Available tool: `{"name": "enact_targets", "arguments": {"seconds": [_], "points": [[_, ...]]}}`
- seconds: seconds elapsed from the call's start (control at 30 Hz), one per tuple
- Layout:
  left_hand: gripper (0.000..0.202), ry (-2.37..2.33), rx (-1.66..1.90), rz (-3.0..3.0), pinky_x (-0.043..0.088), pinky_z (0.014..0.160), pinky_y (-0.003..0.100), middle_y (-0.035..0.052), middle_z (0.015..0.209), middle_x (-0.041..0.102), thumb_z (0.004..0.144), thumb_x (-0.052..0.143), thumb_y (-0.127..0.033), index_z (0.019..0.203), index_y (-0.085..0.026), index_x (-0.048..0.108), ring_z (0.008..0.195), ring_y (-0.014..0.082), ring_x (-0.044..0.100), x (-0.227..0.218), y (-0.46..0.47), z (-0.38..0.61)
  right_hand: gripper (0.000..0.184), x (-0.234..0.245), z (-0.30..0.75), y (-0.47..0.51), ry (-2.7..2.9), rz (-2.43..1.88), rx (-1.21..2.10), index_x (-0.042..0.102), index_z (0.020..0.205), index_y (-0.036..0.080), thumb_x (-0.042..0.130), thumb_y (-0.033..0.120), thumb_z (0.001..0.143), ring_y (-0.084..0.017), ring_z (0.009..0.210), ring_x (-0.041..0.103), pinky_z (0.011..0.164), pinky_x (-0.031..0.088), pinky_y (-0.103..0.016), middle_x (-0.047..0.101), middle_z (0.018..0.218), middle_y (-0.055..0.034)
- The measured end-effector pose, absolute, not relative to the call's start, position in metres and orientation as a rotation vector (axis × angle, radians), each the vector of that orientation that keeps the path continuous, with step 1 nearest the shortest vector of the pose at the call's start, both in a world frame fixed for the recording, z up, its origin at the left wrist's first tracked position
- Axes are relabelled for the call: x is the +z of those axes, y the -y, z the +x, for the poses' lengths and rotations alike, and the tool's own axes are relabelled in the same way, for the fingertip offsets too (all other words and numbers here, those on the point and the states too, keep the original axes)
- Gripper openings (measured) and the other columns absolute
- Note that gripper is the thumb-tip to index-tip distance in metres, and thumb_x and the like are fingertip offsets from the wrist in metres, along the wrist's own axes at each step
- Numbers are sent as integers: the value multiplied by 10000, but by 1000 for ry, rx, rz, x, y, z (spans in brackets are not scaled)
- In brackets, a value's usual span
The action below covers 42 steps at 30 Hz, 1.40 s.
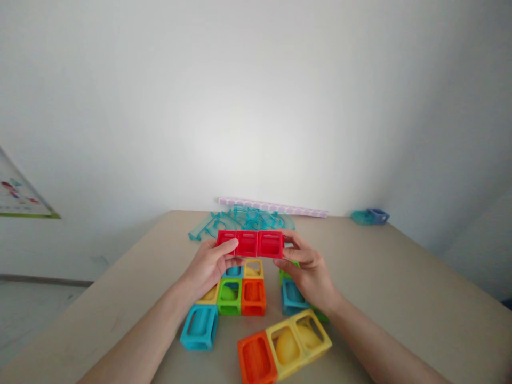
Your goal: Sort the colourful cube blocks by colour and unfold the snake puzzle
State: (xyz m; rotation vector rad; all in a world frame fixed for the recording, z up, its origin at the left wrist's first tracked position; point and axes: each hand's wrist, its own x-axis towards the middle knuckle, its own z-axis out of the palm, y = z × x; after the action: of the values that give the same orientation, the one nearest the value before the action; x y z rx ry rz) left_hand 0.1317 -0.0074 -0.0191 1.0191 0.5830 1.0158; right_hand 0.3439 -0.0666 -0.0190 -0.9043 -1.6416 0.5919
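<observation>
Both my hands hold up a row of three joined red cube blocks (251, 244) above the table. My left hand (210, 265) grips its left end, thumb on the front face. My right hand (308, 266) pinches its right end. Below them on the table lies a cluster of hollow cube blocks: a green one (229, 297), an orange one (253, 297), a yellow one (253, 268) and a blue one (292, 298). A loose cyan block (199, 327) lies at front left. A joined orange-and-yellow row (284, 346) lies at the front.
A beige table (400, 288) stands against a white wall. Clear teal track pieces (244, 220) and a long lilac strip (272, 207) lie at the far edge. A teal piece and a blue block (370, 216) sit at the far right corner. A poster (18, 197) hangs left.
</observation>
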Motion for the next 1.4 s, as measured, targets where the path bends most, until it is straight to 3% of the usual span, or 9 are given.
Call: {"name": "enact_targets", "arguments": {"seconds": [0.23,0.37,0.53,0.67,0.8,0.97,1.07,1.23,1.4], "points": [[214,-595,1002,1001,581,665,301,122,903,752,761,717,-254,932,-126,702,786,225,718,-19,7,130,156,-21,345,69,1700,-954,500,742,924,255,598,295,879,-192,949,578,780,480,-309,540,1276,-53],[208,-598,1006,969,583,678,302,123,901,752,771,697,-241,940,-119,695,796,228,719,-18,6,129,163,-18,341,72,1772,-971,372,713,915,250,551,241,896,-215,1027,545,822,457,-336,526,1254,-62],[237,-651,1014,776,586,671,295,112,889,754,801,646,-267,989,-124,667,767,220,723,-14,2,127,241,-5,342,84,1740,-1097,147,534,1031,212,600,204,800,-218,938,507,785,434,-349,525,1092,-99],[226,-664,1043,719,586,652,286,94,884,757,826,616,-266,1015,-146,651,749,214,725,-12,0,126,183,9,346,98,2227,-1002,416,516,796,212,677,232,711,-171,742,503,709,399,-307,567,805,-15],[215,-678,1040,714,588,645,281,97,865,757,841,596,-259,1004,-129,650,736,213,724,-11,2,127,262,7,337,111,2603,-909,617,467,569,194,722,171,621,-133,653,495,675,374,-274,564,652,24],[212,-667,1032,725,594,660,285,105,864,756,837,601,-245,998,-115,645,727,214,724,-11,2,127,174,4,326,113,2657,-903,427,542,602,183,661,194,728,-143,689,512,683,344,-301,606,715,-8],[187,-656,1036,727,599,688,307,106,875,756,829,606,-213,988,-122,639,731,218,725,-12,2,126,230,6,328,110,2696,-857,366,557,580,172,632,248,784,-133,674,494,678,319,-309,589,712,-9],[189,-642,1023,747,597,681,298,113,890,754,838,599,-210,999,-119,640,739,213,725,-11,2,125,339,7,326,110,2705,-909,417,644,833,205,757,473,659,-163,768,508,725,337,-312,584,867,-14],[209,-643,1013,757,593,683,286,122,891,752,847,587,-218,1012,-102,642,748,212,724,-9,4,126,220,5,320,112,2704,-965,362,605,838,198,727,287,678,-166,808,518,767,353,-305,575,879,-14]]}}
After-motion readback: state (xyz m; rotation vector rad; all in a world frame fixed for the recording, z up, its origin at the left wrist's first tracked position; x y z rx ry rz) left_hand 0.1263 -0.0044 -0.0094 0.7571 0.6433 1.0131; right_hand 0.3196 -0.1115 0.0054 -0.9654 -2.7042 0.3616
